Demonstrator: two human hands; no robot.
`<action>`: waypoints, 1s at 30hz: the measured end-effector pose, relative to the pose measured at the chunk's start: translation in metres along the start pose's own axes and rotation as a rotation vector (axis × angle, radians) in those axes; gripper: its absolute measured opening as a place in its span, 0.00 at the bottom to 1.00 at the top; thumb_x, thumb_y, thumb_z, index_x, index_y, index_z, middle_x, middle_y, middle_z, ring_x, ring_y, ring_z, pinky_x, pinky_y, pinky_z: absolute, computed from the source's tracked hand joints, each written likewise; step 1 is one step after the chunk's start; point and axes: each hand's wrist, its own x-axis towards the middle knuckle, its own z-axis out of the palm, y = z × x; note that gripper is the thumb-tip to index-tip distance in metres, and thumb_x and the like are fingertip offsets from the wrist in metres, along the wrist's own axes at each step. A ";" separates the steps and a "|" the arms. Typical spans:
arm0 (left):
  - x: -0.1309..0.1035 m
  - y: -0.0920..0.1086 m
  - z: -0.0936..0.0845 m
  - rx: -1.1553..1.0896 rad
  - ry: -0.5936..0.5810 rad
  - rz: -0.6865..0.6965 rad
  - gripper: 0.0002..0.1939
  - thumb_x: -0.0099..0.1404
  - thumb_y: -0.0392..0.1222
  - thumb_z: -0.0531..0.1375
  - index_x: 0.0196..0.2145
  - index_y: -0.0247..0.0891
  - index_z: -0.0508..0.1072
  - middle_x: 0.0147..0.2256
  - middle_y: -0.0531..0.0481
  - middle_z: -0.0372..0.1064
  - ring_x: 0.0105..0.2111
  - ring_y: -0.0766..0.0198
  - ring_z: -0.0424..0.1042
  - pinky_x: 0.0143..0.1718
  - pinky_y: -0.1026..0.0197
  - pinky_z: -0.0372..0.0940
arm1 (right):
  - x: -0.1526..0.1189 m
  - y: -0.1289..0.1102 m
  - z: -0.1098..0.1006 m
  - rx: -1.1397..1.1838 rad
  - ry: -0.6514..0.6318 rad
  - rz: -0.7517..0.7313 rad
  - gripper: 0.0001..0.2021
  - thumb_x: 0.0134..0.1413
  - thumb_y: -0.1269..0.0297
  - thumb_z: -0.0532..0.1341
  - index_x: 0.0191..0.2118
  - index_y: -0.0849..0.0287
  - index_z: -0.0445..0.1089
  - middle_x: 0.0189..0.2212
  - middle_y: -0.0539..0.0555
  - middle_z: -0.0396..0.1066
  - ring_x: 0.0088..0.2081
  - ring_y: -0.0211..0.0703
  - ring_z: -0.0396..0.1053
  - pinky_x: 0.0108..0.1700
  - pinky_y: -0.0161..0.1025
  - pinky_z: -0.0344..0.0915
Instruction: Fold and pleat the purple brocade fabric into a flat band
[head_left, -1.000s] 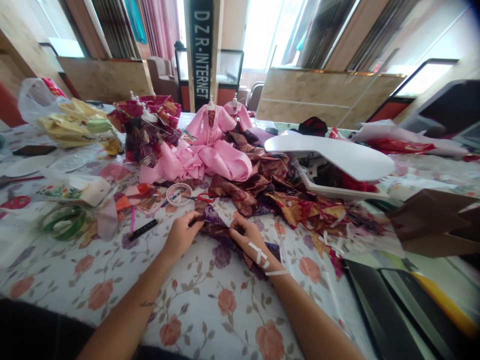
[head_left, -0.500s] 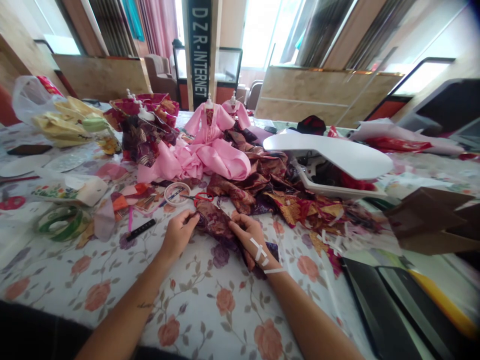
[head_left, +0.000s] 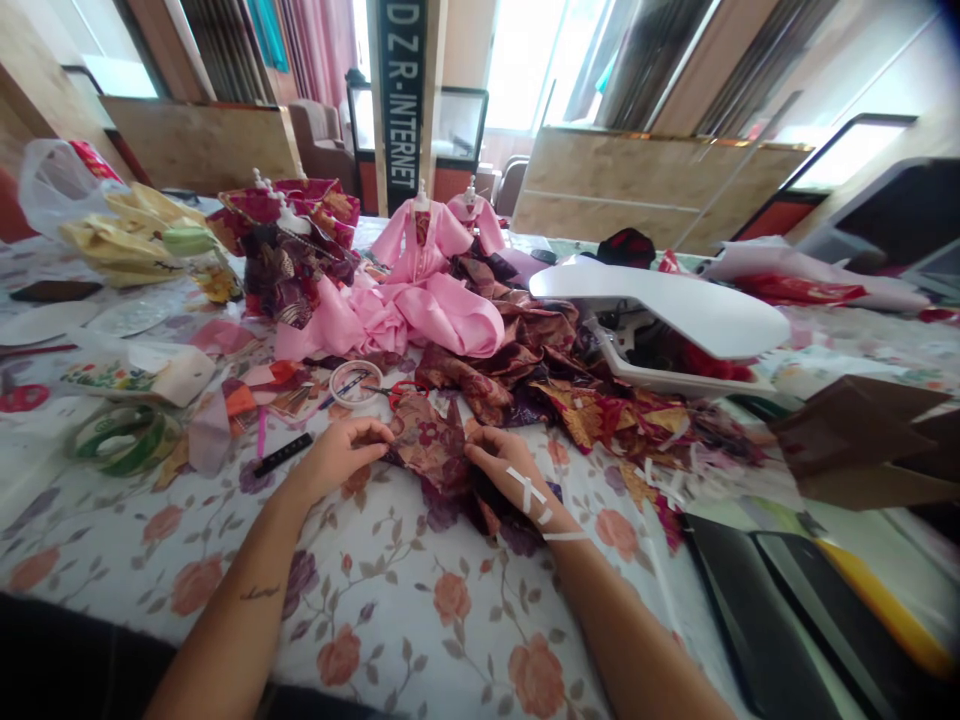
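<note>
A piece of maroon patterned fabric (head_left: 431, 445) stretches between my two hands above the flowered tablecloth (head_left: 390, 580). My left hand (head_left: 341, 455) pinches its left edge between thumb and fingers. On the other side my right hand (head_left: 506, 460), with white tape strips on its back, grips the right edge. Darker folds of the cloth hang below and under the right hand. Just beyond the fabric lie red-handled scissors (head_left: 405, 392) and a white tape roll (head_left: 355, 384). A black strip with small markings (head_left: 283, 454) rests left of my left hand.
Pink satin (head_left: 442, 315) and small dress forms in pink (head_left: 421, 240) stand behind. A white lidded case (head_left: 660, 305) and fabric scraps (head_left: 607, 410) lie to the right, dark folders (head_left: 780, 610) nearer. Green tape rolls (head_left: 124, 440) sit at left.
My left hand has shifted slightly left and my right hand slightly right. The fabric between them is spread wider and flatter, showing more of its pattern.
</note>
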 end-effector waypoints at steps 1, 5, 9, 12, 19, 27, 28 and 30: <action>0.000 0.001 0.001 -0.013 0.018 0.016 0.12 0.55 0.46 0.62 0.37 0.38 0.71 0.18 0.57 0.66 0.09 0.70 0.60 0.10 0.69 0.50 | -0.002 -0.006 -0.004 -0.036 0.018 -0.003 0.08 0.47 0.62 0.59 0.25 0.61 0.69 0.21 0.49 0.66 0.24 0.37 0.59 0.28 0.34 0.55; -0.001 0.008 0.010 -0.098 0.051 0.083 0.15 0.54 0.47 0.64 0.37 0.37 0.70 0.23 0.55 0.69 0.08 0.75 0.56 0.08 0.70 0.48 | -0.015 -0.029 -0.006 -0.067 0.030 -0.074 0.10 0.52 0.60 0.58 0.31 0.60 0.73 0.25 0.52 0.71 0.25 0.38 0.62 0.29 0.34 0.58; -0.006 0.016 0.018 -0.152 0.082 0.060 0.16 0.52 0.48 0.65 0.35 0.37 0.71 0.21 0.56 0.69 0.07 0.76 0.53 0.08 0.70 0.45 | -0.020 -0.032 0.016 0.068 -0.214 -0.085 0.10 0.49 0.62 0.60 0.36 0.61 0.75 0.22 0.51 0.69 0.22 0.36 0.62 0.25 0.32 0.57; -0.006 0.018 0.022 -0.191 0.135 0.084 0.15 0.52 0.50 0.66 0.32 0.36 0.73 0.20 0.55 0.70 0.08 0.75 0.56 0.09 0.69 0.49 | -0.015 -0.027 0.029 0.076 -0.281 -0.041 0.12 0.48 0.62 0.62 0.38 0.62 0.75 0.19 0.49 0.66 0.20 0.34 0.57 0.23 0.32 0.54; 0.004 0.008 0.028 -0.241 0.194 0.254 0.14 0.54 0.50 0.65 0.31 0.35 0.77 0.28 0.48 0.76 0.28 0.62 0.74 0.33 0.62 0.67 | -0.012 -0.034 0.025 0.068 -0.249 -0.107 0.09 0.49 0.63 0.62 0.34 0.62 0.75 0.25 0.52 0.71 0.22 0.34 0.60 0.25 0.32 0.57; 0.001 0.009 0.039 -0.195 0.280 0.284 0.13 0.57 0.49 0.62 0.30 0.35 0.76 0.26 0.51 0.75 0.25 0.64 0.71 0.30 0.65 0.65 | -0.019 -0.036 0.023 -0.003 -0.198 -0.130 0.08 0.48 0.63 0.63 0.35 0.61 0.74 0.25 0.52 0.71 0.25 0.35 0.64 0.26 0.31 0.59; 0.000 0.009 0.040 -0.188 0.292 0.281 0.13 0.57 0.49 0.62 0.30 0.35 0.76 0.25 0.52 0.74 0.25 0.64 0.71 0.29 0.65 0.65 | -0.019 -0.036 0.023 -0.012 -0.198 -0.137 0.09 0.49 0.62 0.63 0.35 0.61 0.74 0.25 0.52 0.71 0.25 0.36 0.63 0.26 0.31 0.59; -0.001 0.011 0.042 -0.158 0.312 0.285 0.12 0.58 0.49 0.62 0.29 0.36 0.76 0.25 0.52 0.74 0.25 0.64 0.70 0.29 0.65 0.64 | -0.019 -0.036 0.025 -0.034 -0.186 -0.147 0.10 0.50 0.60 0.62 0.34 0.61 0.74 0.25 0.52 0.71 0.24 0.36 0.63 0.25 0.31 0.58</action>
